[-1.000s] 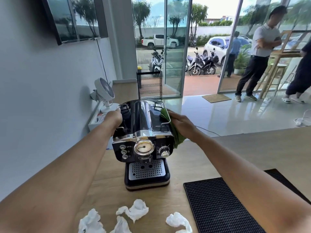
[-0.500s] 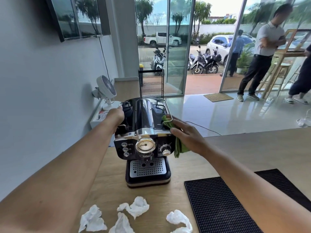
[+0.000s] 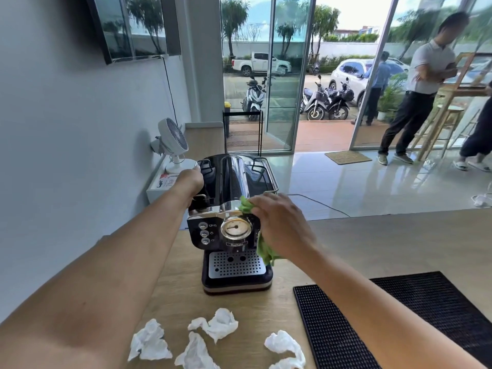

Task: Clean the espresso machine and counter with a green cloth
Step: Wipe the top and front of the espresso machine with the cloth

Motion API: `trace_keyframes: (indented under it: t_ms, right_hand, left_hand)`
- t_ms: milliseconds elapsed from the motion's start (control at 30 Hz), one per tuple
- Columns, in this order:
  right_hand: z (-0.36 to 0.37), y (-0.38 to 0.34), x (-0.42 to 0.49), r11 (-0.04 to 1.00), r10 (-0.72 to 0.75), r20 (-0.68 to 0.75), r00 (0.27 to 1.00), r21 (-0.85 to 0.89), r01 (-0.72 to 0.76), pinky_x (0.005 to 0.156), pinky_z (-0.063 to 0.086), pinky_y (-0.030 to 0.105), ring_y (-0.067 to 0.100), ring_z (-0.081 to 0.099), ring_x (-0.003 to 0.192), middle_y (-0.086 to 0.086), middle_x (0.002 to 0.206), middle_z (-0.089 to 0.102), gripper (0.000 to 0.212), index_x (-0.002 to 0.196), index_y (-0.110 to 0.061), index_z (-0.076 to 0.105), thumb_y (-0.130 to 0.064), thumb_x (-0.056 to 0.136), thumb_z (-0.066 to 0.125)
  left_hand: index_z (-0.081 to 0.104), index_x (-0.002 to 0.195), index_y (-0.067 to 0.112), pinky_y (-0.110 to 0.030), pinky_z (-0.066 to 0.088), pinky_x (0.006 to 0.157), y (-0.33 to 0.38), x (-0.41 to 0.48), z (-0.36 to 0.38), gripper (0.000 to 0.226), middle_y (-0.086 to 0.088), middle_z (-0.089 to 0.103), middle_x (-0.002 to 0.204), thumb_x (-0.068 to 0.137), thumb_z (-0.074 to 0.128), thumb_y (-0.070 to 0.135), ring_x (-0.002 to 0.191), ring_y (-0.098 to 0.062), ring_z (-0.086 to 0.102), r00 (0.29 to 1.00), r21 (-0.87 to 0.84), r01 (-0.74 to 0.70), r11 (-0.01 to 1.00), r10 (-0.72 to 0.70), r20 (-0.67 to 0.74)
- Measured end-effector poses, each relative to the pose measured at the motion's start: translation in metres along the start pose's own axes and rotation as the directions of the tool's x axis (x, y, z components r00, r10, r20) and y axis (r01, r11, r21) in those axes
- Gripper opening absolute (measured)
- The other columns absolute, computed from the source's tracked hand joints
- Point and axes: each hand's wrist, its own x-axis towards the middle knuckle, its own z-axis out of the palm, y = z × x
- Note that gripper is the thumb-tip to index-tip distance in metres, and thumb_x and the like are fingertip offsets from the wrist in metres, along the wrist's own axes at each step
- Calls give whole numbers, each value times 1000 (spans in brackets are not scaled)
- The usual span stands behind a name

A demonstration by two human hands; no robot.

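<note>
From where I sit the job looks partway through, as I judge it: the wiping is on the espresso machine (image 3: pixel 226 182) itself, and the counter (image 3: pixel 386 241), where crumpled white tissues (image 3: pixel 216 324) lie in front of the machine, looks not yet wiped. On the left, the left hand (image 3: pixel 190 179) reaches out on a straight arm and grips the machine's top left edge, fingers curled over it to steady the body. At the front right corner, beside the round gauge (image 3: pixel 236 227), the green cloth (image 3: pixel 264 251) is bunched against the panel, a tail hanging toward the drip tray. The right hand (image 3: pixel 282 227) clamps it there, knuckles up, fingers closed over the wad. A black mat (image 3: pixel 399 315) lies further right.
</note>
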Motion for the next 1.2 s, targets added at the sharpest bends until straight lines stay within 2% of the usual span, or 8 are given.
trace_keyframes:
  t_ms: [100,167,333,400,467,600,900,1200]
  right_hand:
    - [-30,-7,38,763,302,46,952,587,-270,60,56,27,15,61,62,3,81,68,20,112,-11,69,-13,98,55]
    - [-35,5,79,668,445,-54,894,686,-290,63,58,41,25,63,63,15,74,66,20,97,-2,73,-15,95,58]
    - [7,21,144,828,472,63,880,310,-466,69,52,36,26,62,78,11,75,61,34,78,-2,62,-26,98,49]
    - [34,24,150,872,469,235,851,33,-489,104,43,46,34,50,125,21,125,59,43,110,-4,60,-40,103,36]
    - [55,24,152,887,461,316,829,-147,-438,120,16,50,31,15,149,12,161,20,65,149,-11,31,-53,101,19]
    - [66,23,154,890,451,398,799,-128,-438,122,0,49,30,-9,150,4,164,-8,71,156,-19,-1,-58,98,9]
    - [57,-9,106,995,9,472,882,-92,39,122,-5,36,12,5,151,-2,162,21,58,153,-23,29,-44,102,12]
    - [24,33,31,913,-398,217,891,182,364,117,31,44,12,26,147,-7,150,45,42,141,-22,51,-18,99,51]
  left_hand:
    - [35,143,0,-36,28,110,0,-4,-1,58,-15,36,149,102,30,41,136,-30,35,1000,-7,-15,1000,15,1]
    - [36,142,-1,-35,29,110,-1,-4,0,58,-15,38,148,102,30,41,134,-30,37,1000,-21,-28,999,28,0]
    - [31,143,-5,-30,27,108,-1,-1,2,57,-16,32,151,104,30,36,138,-28,32,998,-22,-45,999,44,-39]
    - [26,145,-6,-30,24,109,0,-5,3,58,-16,27,154,104,28,35,140,-28,28,997,-9,-53,999,52,-55]
    - [24,146,-5,-30,23,111,0,-3,4,59,-16,25,155,104,27,36,141,-27,26,997,-5,-51,999,50,-59]
    - [28,145,-3,-31,25,110,0,-3,3,58,-15,28,154,104,28,37,140,-28,29,998,-18,-28,999,27,-48]
    - [42,138,-3,-32,36,101,0,-9,-1,53,-17,44,142,103,30,36,127,-30,44,998,-50,-38,998,35,-47]
    - [57,107,-5,-34,35,72,-12,-24,-10,33,-14,55,86,100,33,15,85,-30,50,978,-89,-204,975,207,25]
